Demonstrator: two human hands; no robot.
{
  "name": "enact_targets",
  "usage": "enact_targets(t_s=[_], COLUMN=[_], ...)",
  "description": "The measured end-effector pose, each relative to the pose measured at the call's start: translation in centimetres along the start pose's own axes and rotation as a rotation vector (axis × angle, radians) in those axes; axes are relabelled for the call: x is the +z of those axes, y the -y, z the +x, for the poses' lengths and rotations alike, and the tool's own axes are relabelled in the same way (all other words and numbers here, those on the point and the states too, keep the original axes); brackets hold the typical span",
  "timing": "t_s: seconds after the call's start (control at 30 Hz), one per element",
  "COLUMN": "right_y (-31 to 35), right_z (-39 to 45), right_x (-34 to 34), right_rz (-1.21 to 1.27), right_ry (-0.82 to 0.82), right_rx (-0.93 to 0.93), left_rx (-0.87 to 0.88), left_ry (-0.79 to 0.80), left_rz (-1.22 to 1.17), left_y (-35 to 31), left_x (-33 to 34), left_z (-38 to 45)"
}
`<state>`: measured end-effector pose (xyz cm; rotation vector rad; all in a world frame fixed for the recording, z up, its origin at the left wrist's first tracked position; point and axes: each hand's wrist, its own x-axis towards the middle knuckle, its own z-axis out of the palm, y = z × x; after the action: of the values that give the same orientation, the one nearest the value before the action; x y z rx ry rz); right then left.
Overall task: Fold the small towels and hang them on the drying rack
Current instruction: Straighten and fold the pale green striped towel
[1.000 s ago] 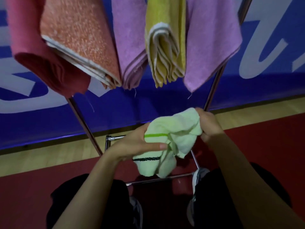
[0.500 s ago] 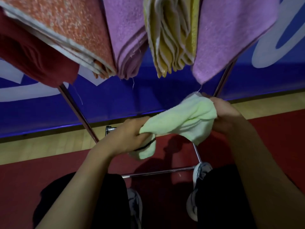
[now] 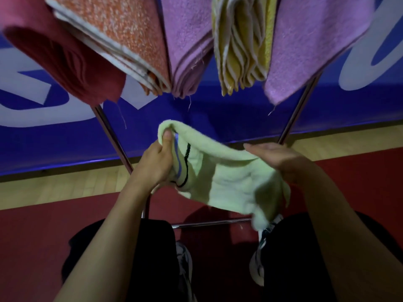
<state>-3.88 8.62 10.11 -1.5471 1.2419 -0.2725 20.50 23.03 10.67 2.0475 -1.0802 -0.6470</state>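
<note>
Below rack [image 3: 302, 105], mid-air over shoes: pale green towel [image 3: 229, 182], spread loosely between both hands. Left hand [image 3: 156, 163] grip pinched on striped edge, thumb on top. Right hand [image 3: 281, 158] laid flat on opposite side, fingers straight, holding nothing. Judged soft, light, floppy; sagged at lower right corner, no stiffness to hold a crease. Best taken at corners along the striped hem, pulled taut before folding. Hung above already: red [image 3: 65, 62], orange [image 3: 122, 35], purple [image 3: 187, 40], yellow [image 3: 239, 44], purple [image 3: 314, 44].

Bare forearms, black trousers [image 3: 148, 258], white sneakers [image 3: 185, 264].
</note>
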Motion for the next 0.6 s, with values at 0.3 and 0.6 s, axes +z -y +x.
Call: enact_targets(t_s=[0.3, 0.6], right_y=[0.1, 0.0], right_z=[-1.8, -2.0], right_x=[0.0, 2.5], right_rz=[-0.236, 0.412], right_ry=[0.611, 0.412], right_rx=[-0.220, 0.032], left_rx=[0.027, -0.167], left_ry=[0.066, -0.047], left_rz=[-0.256, -0.571], left_y=[0.2, -0.6], left_x=[0.4, -0.2], left_z=[0.7, 1.8])
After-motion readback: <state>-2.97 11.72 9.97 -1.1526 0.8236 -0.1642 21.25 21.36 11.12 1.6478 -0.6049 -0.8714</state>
